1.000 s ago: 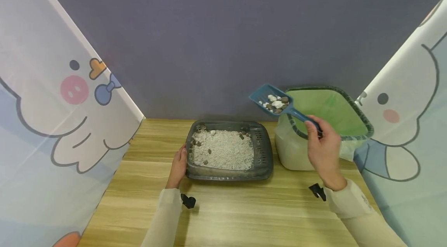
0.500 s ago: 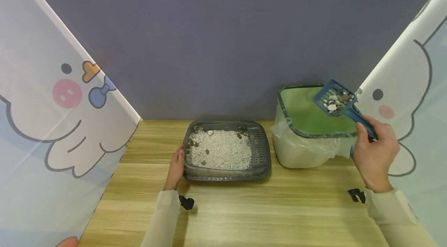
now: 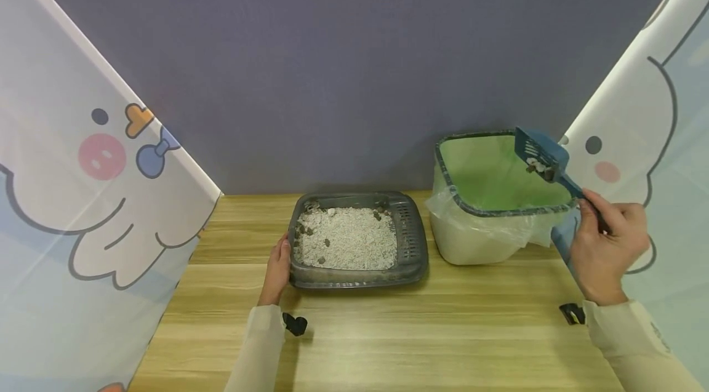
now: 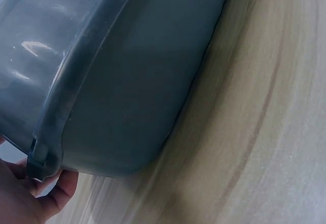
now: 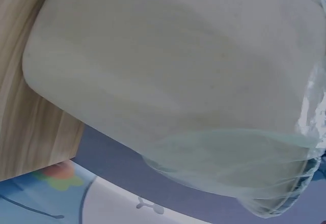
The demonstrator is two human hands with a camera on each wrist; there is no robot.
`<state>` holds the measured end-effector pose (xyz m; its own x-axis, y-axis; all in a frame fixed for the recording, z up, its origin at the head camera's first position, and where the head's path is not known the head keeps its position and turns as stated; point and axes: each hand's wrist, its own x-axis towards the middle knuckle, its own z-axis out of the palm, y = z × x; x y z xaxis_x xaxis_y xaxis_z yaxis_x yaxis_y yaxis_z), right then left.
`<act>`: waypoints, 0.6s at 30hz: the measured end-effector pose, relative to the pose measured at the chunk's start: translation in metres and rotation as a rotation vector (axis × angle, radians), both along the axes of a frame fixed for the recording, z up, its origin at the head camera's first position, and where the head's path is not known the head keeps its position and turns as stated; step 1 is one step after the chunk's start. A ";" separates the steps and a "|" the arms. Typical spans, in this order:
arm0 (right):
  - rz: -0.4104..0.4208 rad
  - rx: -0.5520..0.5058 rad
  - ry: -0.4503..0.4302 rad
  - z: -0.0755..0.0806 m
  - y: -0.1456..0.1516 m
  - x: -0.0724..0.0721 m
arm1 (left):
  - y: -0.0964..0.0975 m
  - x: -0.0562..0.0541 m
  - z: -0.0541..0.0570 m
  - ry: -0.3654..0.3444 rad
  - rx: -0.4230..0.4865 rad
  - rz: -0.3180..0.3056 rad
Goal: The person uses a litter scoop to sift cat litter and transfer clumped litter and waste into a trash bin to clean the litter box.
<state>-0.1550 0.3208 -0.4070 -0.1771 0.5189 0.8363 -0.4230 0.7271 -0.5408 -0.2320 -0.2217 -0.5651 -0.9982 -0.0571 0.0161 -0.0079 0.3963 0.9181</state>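
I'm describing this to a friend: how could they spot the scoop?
On the wood-grain table, right of the grey tray, stands a bin, green inside. Tilted over its right edge is the scoop: unlike both, blue and long-handled.

Soft glare pales the tabletop (image 3: 382,343) in the head view; wrist views (both dimmer) look hazy.

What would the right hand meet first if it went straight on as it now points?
Likely the lined bin, at its near right corner, though the right hand may pass above it; depth is unclear.
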 end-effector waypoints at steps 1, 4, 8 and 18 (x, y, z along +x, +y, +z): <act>0.007 -0.006 0.014 0.000 0.000 0.000 | 0.000 0.000 0.000 0.001 0.000 0.000; 0.018 -0.020 0.036 -0.001 0.000 0.000 | 0.000 0.000 0.000 0.001 0.009 0.006; 0.018 -0.028 0.003 -0.002 0.000 0.000 | 0.001 0.000 0.001 0.003 0.030 0.003; 0.128 -0.065 -0.094 0.003 -0.030 0.013 | 0.003 -0.001 0.002 0.037 0.044 -0.005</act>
<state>-0.1423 0.2906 -0.4044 -0.3212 0.5399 0.7780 -0.4550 0.6325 -0.6268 -0.2328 -0.2182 -0.5636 -0.9973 -0.0532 0.0508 0.0286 0.3553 0.9343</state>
